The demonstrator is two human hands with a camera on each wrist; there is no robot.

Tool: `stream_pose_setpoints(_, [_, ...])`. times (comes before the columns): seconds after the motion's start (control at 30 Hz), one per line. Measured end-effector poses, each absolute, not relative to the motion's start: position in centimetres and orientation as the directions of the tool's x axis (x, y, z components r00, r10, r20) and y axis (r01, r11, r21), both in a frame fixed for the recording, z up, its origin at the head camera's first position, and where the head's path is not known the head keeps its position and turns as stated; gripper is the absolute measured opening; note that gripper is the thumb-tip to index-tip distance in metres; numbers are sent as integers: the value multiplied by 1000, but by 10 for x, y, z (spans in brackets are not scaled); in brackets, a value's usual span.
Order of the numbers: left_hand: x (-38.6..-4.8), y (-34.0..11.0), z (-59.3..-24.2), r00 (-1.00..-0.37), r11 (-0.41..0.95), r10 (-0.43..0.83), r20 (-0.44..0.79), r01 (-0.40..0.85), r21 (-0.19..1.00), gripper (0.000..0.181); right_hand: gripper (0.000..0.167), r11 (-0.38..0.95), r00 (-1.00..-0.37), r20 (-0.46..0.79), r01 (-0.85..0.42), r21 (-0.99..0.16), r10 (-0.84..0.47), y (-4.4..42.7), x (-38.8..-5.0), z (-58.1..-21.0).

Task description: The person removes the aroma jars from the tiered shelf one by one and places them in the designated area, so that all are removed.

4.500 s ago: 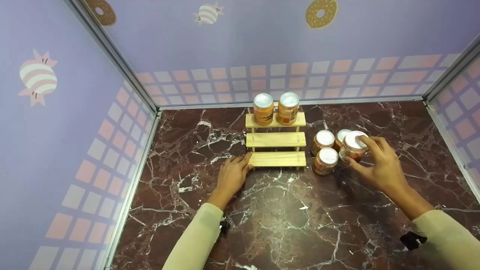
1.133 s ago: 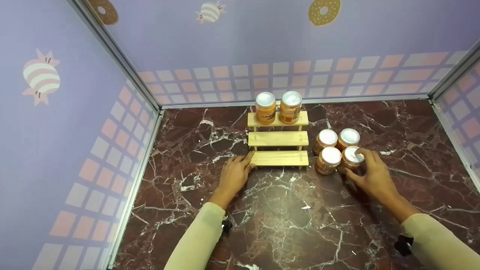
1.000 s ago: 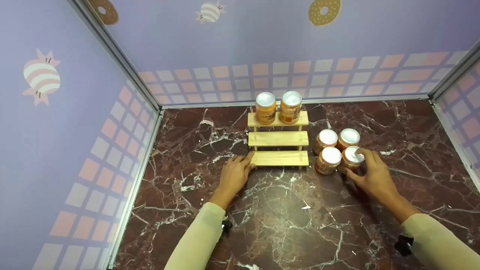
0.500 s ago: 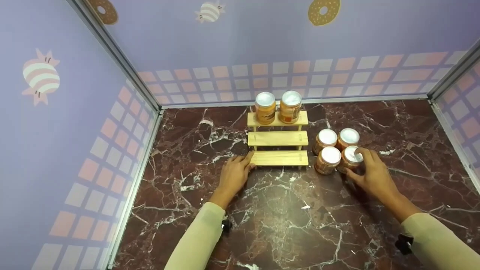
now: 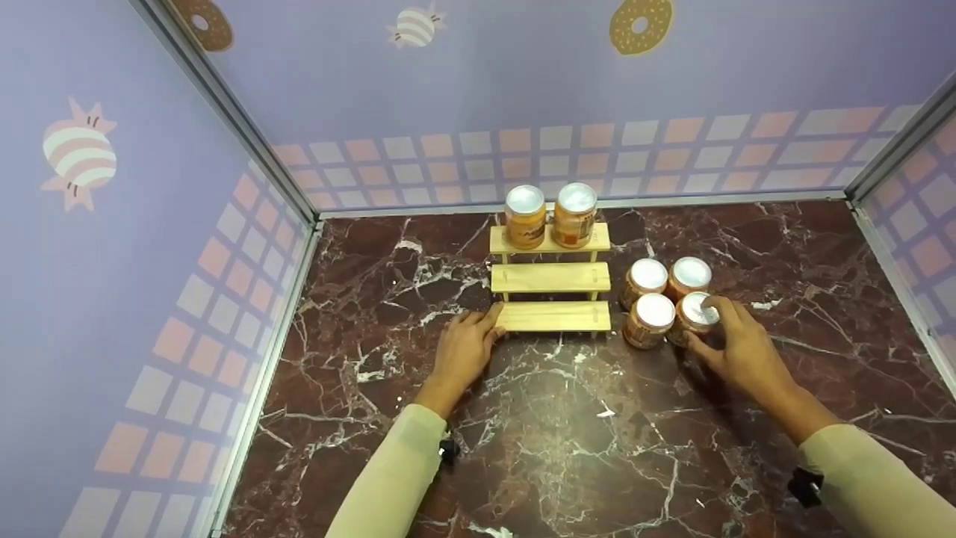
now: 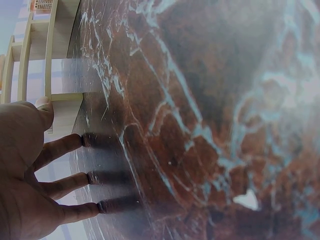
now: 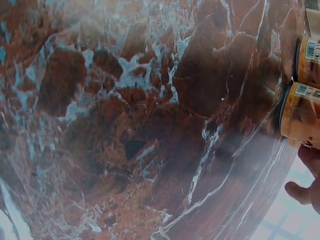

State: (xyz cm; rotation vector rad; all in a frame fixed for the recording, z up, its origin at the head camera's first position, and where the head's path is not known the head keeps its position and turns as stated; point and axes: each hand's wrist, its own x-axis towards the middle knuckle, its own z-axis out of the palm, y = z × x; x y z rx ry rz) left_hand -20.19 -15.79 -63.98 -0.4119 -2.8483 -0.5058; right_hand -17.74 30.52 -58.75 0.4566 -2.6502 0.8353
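A small wooden three-step rack [image 5: 551, 277] stands on the dark marbled table. My left hand [image 5: 464, 351] rests at the left end of its lowest step. The left wrist view shows one digit touching the step, while other fingers [image 6: 65, 187] are extended down to the table. To the rack's right, several orange cans with pale silvery tops stand grouped together. My right hand [image 5: 747, 355] pinches the front-right can [image 5: 697, 312], with a finger at its top rim and the thumb low on its side. Beside it is the front-left can [image 5: 650, 321].
Two more orange cans, a left one [image 5: 526, 218] and a right one [image 5: 575, 217], sit on the top step. Behind those two in the cluster are a back-left can [image 5: 647, 278] and a back-right can [image 5: 689, 276]. A purple patterned wall [image 5: 523, 82] rises behind, with side walls left and right.
Since the earliest frame, my right hand has lowered its raised can to the front right of the cluster. Over the last second the hands stay nearly still; the head view shifts slightly.
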Motion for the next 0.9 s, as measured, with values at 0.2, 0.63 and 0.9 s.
stream_pose_setpoints(0.2, [-211,-161,-662,-942,893,209,263,293,342,53,55,770,-896,389,-400,-498,-214,306,-178,-585])
stream_pose_setpoints(0.63, [-216,-164,-675,-928,884,216,303,318,342,51,53,772,-904,374,-387,-505,-208,306,-178,-584])
stream_pose_setpoints(0.9, [-218,-165,-677,-930,879,215,297,317,357,53,53,773,-906,367,-384,-506,-211,306,-177,-583])
